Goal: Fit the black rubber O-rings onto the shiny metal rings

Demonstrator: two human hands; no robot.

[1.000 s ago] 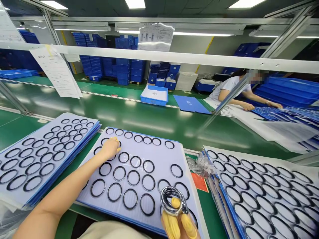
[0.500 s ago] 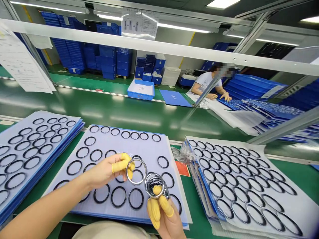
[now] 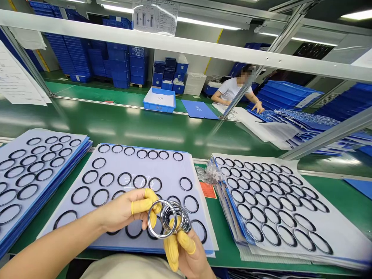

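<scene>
Yellow finger cots cover fingertips on both hands. My left hand (image 3: pixel 130 207) pinches one shiny metal ring (image 3: pixel 149 223) by its upper left edge, upright, in front of the other rings. My right hand (image 3: pixel 186 248) is closed around a bundle of several metal rings (image 3: pixel 183 217), with a finger through them. In the view the single ring overlaps the near end of the bundle; whether they touch I cannot tell. Beneath both hands lies a white sheet (image 3: pixel 154 162) on a blue board, with dark rings (image 3: pixel 100 197) laid in rough rows, some hidden by my hands.
Stacked ring-covered sheets stand at left (image 3: pixel 84 136) and right (image 3: pixel 340 232). A crumpled plastic bag (image 3: pixel 213 172) and red card (image 3: pixel 208 190) lie between. Across the green bench (image 3: pixel 116 128) are a blue tray (image 3: pixel 159 107) and a co-worker (image 3: pixel 231 91). A metal bar (image 3: pixel 186 40) crosses above.
My left hand has brought its ring closer to the bundle, so the two now overlap in view. The bundle has shifted slightly left, and the camera view has tilted a little.
</scene>
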